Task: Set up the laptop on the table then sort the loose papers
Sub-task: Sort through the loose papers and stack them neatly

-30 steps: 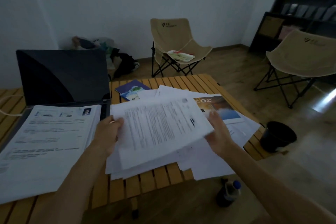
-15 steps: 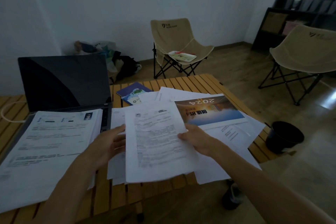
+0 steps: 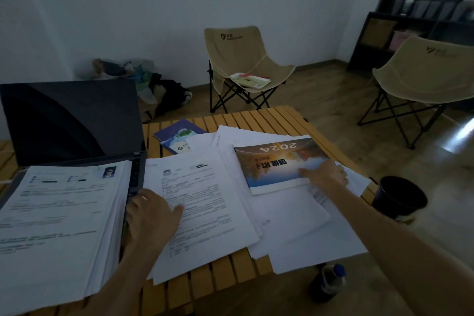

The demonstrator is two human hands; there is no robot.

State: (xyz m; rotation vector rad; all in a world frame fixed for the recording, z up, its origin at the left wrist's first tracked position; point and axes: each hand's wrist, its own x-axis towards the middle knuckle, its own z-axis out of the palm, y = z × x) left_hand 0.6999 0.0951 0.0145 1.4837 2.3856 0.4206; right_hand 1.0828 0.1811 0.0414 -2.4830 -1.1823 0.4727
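Observation:
An open dark laptop (image 3: 71,120) stands at the left of the slatted wooden table (image 3: 266,118). A thick stack of printed pages (image 3: 59,223) lies over its keyboard. Loose white sheets (image 3: 205,202) spread across the table's middle and right. My left hand (image 3: 151,215) rests flat on a printed form, fingers spread, beside the stack's edge. A colourful "2024" brochure (image 3: 279,161) lies on the papers, and my right hand (image 3: 325,174) touches its near right corner; whether the fingers grip it is unclear.
A blue booklet (image 3: 179,136) lies behind the papers. On the floor are a dark bin (image 3: 397,197) right of the table and a bottle (image 3: 325,282) below its edge. Two beige folding chairs (image 3: 243,67) (image 3: 423,77) stand beyond, and bags (image 3: 164,95) by the wall.
The sheet both hands held above the pile now lies on the table. My left hand moved onto it; my right hand reached out to the brochure.

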